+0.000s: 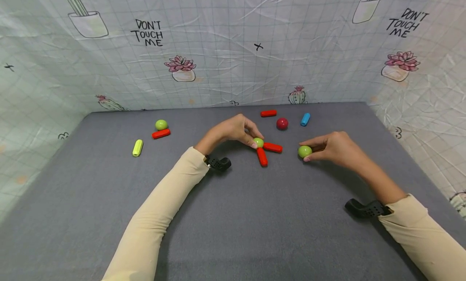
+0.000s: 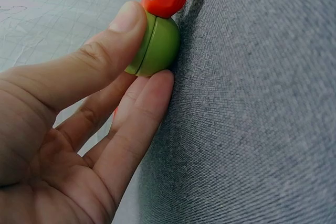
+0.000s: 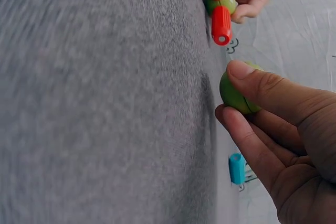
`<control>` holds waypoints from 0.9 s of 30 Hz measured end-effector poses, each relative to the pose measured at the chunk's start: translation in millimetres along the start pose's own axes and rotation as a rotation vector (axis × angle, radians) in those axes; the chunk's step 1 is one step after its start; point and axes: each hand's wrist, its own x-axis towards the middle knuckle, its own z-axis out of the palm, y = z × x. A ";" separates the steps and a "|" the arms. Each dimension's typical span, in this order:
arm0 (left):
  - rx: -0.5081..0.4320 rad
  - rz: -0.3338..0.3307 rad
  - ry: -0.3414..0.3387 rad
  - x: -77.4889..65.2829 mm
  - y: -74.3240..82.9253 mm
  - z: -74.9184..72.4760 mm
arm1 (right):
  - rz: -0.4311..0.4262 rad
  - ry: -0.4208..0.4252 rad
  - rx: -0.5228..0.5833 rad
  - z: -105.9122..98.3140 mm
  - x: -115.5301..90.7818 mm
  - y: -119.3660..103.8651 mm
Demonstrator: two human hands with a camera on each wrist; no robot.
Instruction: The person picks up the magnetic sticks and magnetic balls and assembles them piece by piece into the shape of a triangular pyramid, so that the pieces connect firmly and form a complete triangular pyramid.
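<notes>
Between thumb and fingers my left hand (image 1: 238,129) pinches a green ball (image 2: 160,45) low against the grey tabletop. Two red rods, a right one (image 1: 272,147) and a front one (image 1: 262,157), meet that ball and spread out from it in a V. To the right, my right hand (image 1: 333,149) holds a second green ball (image 1: 304,152) in its fingertips, close to the tabletop. In the right wrist view this ball (image 3: 233,95) shows a seam and is apart from the red rods. A flat metal-looking tip shows on the nearer rod (image 3: 221,27).
Behind the hands lie a red rod (image 1: 268,113), a dark red ball (image 1: 282,124) and a blue rod (image 1: 305,119). At left are a green ball (image 1: 161,125), a red rod (image 1: 161,134) and a yellow rod (image 1: 137,147). A printed cloth (image 1: 218,38) hangs behind the table (image 1: 255,224).
</notes>
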 end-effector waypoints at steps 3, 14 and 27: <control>0.005 -0.009 0.002 0.3 -0.1 -0.2 | 0.000 -0.007 0.004 1.0 1.7 -2.5; -0.022 -0.053 -0.002 0.2 3.7 0.2 | -0.033 -0.005 0.041 4.2 7.6 -11.6; -0.043 -0.067 -0.006 0.6 2.9 0.0 | -0.054 -0.023 0.035 6.2 15.0 -19.6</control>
